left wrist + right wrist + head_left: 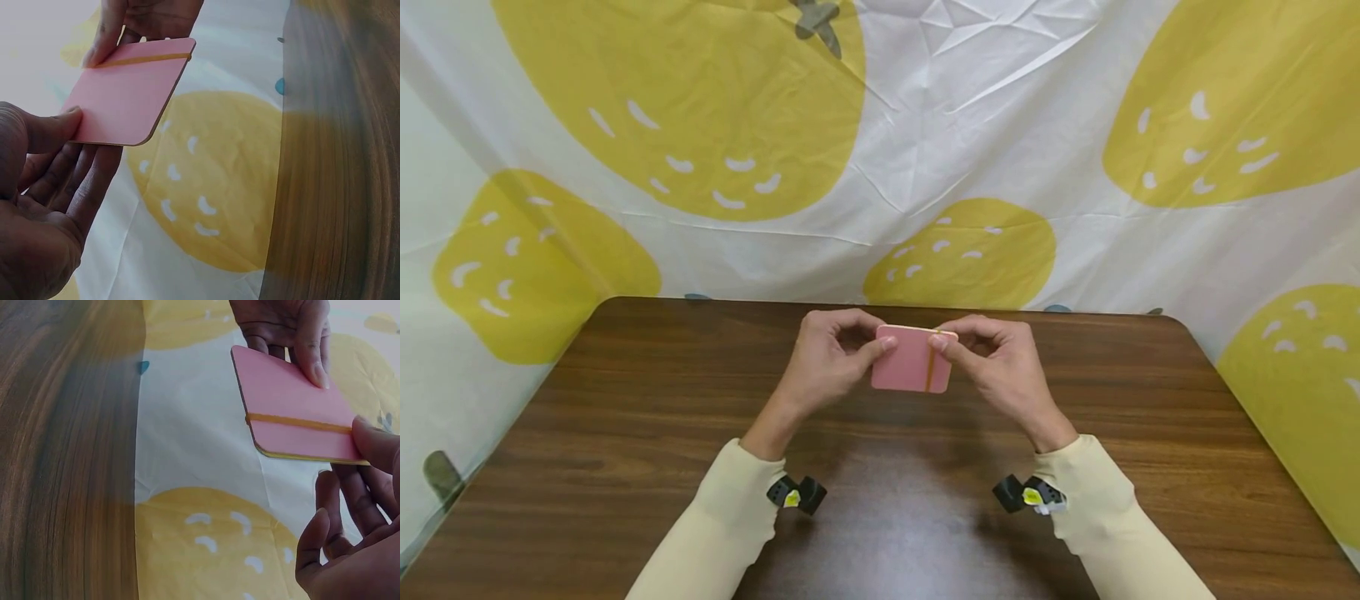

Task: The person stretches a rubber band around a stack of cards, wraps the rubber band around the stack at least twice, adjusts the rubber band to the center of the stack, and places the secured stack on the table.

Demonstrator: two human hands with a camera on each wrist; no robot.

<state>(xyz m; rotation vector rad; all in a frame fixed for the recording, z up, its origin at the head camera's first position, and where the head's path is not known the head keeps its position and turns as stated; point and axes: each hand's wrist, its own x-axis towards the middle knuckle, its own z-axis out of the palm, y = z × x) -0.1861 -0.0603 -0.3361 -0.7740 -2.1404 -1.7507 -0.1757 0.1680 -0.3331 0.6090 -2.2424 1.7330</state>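
Left sleeve: A cream cuff [737, 492] carries a small black wrist camera [796, 495] at its inner side, over the wood-grain surface [625, 400].
Left grip [827, 354]: Clamped on the notebook's upper left part, thumb flat on the front cover, fingers behind it.
Pink notebook [901, 367]: Closed and held up off the surface, between the two hands, before the person and toward the surface's far edge.
Long axis: It runs left to right, nearly level, the right end a touch lower in the head view; the cover faces the person, and a pale edge shows along the top. Which side is the spine is hard to tell.
Orange elastic band [931, 371]: It crosses the cover the short way, near the right end.
Steady handling: Even, light thumb pressure at both ends should serve best, with the right thumb minded so that the band is not dragged askew.
Right grip [1006, 362]: Clamped on the upper right part, thumb at the band's upper end; in the right wrist view, some fingers curl below, clear of the cover.
Backdrop: White cloth [895, 175] printed with yellow fruit shapes hangs beyond the surface.
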